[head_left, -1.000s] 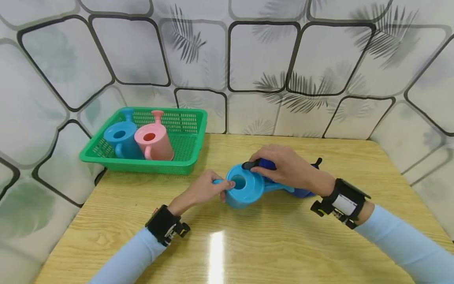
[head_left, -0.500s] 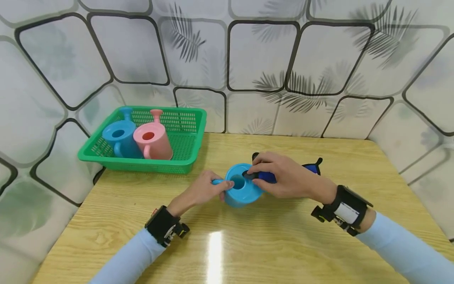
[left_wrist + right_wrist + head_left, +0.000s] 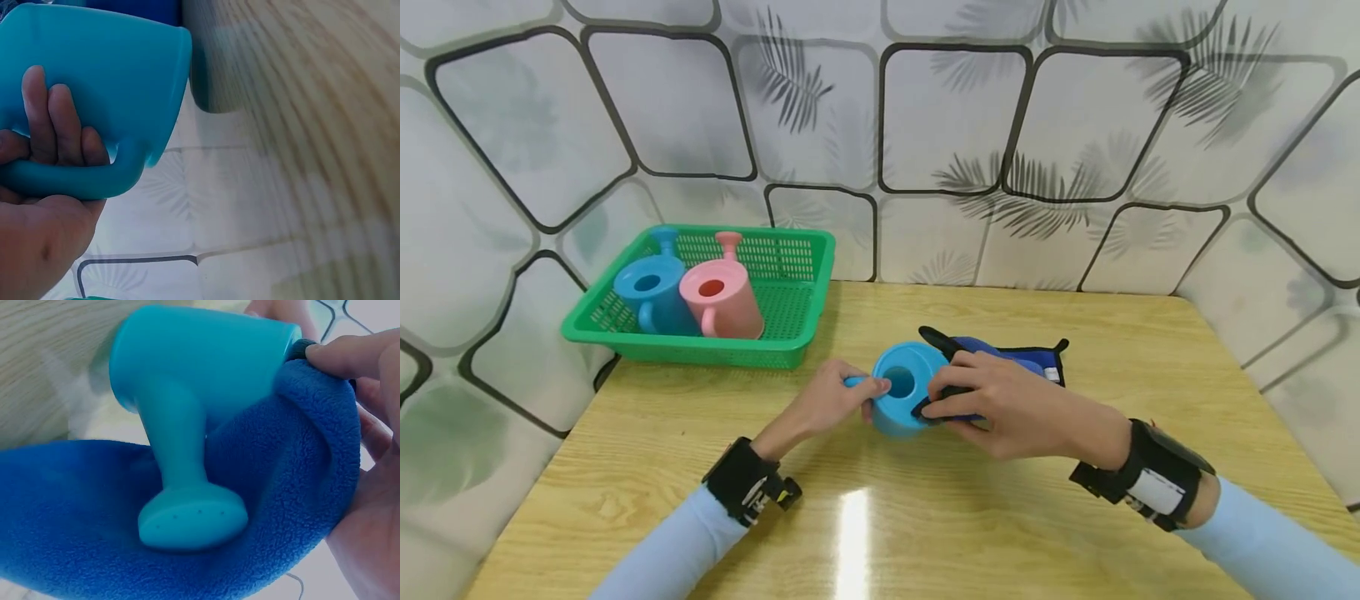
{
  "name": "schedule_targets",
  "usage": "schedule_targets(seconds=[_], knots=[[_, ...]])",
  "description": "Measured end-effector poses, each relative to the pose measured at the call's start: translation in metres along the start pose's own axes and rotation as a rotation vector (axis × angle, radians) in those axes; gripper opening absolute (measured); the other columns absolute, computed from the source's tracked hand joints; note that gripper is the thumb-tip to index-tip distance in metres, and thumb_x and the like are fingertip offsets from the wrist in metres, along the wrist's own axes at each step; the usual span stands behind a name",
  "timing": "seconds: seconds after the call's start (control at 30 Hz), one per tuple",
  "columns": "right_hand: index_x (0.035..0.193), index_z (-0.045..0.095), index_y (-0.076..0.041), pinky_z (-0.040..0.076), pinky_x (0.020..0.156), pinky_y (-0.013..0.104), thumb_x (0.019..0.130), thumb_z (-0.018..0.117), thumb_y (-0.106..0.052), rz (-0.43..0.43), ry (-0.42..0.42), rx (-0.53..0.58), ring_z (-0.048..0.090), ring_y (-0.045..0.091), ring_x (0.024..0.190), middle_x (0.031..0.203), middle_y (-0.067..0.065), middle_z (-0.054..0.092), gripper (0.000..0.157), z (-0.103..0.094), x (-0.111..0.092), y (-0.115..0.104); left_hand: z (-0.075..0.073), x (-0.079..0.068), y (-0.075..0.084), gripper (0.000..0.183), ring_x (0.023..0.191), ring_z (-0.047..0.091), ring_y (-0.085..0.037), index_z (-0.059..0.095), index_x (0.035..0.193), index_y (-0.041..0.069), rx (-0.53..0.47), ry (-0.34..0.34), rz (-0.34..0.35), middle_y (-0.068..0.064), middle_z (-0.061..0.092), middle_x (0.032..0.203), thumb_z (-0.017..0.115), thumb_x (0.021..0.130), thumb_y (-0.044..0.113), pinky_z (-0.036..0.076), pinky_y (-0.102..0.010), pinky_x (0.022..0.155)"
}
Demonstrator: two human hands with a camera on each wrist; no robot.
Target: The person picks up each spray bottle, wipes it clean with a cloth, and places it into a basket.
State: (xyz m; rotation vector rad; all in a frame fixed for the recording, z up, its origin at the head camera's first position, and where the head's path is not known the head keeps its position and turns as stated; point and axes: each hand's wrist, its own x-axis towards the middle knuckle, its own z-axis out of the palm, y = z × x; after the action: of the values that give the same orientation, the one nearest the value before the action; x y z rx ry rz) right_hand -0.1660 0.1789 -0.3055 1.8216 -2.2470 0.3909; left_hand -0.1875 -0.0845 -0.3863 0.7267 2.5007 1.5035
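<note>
A light blue toy watering can (image 3: 917, 362) is held over the wooden table, its round top opening facing up toward the head camera. My left hand (image 3: 823, 404) grips its handle (image 3: 69, 178), fingers passed through the loop and the thumb at the opening's edge. A blue fleece cloth (image 3: 281, 506) with black edging is pinched in my right hand (image 3: 1022, 408), its edge brought to the can's rim. In the right wrist view the cloth passes beneath the spout's sprinkler head (image 3: 194, 515). From the head, my right hand hides the spout.
At the back left stands a green plastic basket (image 3: 816, 308) holding a blue watering can (image 3: 658, 304) and a pink watering can (image 3: 730, 304). A patterned wall (image 3: 955, 125) rises behind the wooden table (image 3: 760, 517).
My right hand has carried the cloth's edge along the can's rim toward my body, and more cloth now shows behind it. The left hand keeps its hold with little movement.
</note>
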Motion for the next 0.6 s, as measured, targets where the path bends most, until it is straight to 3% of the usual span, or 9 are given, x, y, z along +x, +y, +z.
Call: schedule_targets(seconds=[0.23,0.33,0.47,0.6], knots=[[0.106,0.075,-0.012,0.046,0.067,0.039,0.077,0.079,-0.006,-0.020,0.022,-0.044,0.048,0.020,0.081,0.102,0.004,0.065,0.031,-0.0026,0.0015,-0.0031,-0.0015,-0.0024,0.0038,0.048,0.038,0.025,-0.008,0.068,0.053,0.001,0.018,0.014,0.019,0.003,0.040,0.038,0.061,0.092,0.028,0.019,-0.023,0.041],[0.106,0.075,-0.011,0.049,0.069,0.039,0.076,0.079,-0.005,-0.027,0.033,-0.054,0.050,0.021,0.083,0.101,0.004,0.066,0.031,-0.0012,0.0021,-0.0031,-0.0016,-0.0043,0.0038,0.048,0.038,0.025,-0.007,0.067,0.054,-0.003,0.019,0.010,0.034,-0.001,0.042,0.039,0.061,0.091,0.027,0.019,-0.023,0.041],[0.105,0.075,-0.009,0.053,0.071,0.040,0.074,0.080,-0.003,-0.032,0.074,-0.063,0.054,0.023,0.086,0.100,0.005,0.067,0.032,-0.0001,0.0022,-0.0017,-0.0015,-0.0068,0.0035,0.049,0.038,0.028,-0.005,0.064,0.055,-0.007,0.022,-0.001,0.043,-0.018,0.056,0.044,0.062,0.090,0.027,0.020,-0.022,0.041],[0.106,0.075,-0.008,0.055,0.075,0.040,0.071,0.081,-0.002,-0.012,0.101,-0.057,0.056,0.025,0.091,0.103,0.007,0.068,0.036,-0.0015,0.0004,0.0006,-0.0022,-0.0084,0.0043,0.051,0.039,0.032,-0.005,0.061,0.055,-0.008,0.051,-0.012,0.042,-0.023,0.065,0.053,0.064,0.090,0.029,0.023,-0.022,0.041]])
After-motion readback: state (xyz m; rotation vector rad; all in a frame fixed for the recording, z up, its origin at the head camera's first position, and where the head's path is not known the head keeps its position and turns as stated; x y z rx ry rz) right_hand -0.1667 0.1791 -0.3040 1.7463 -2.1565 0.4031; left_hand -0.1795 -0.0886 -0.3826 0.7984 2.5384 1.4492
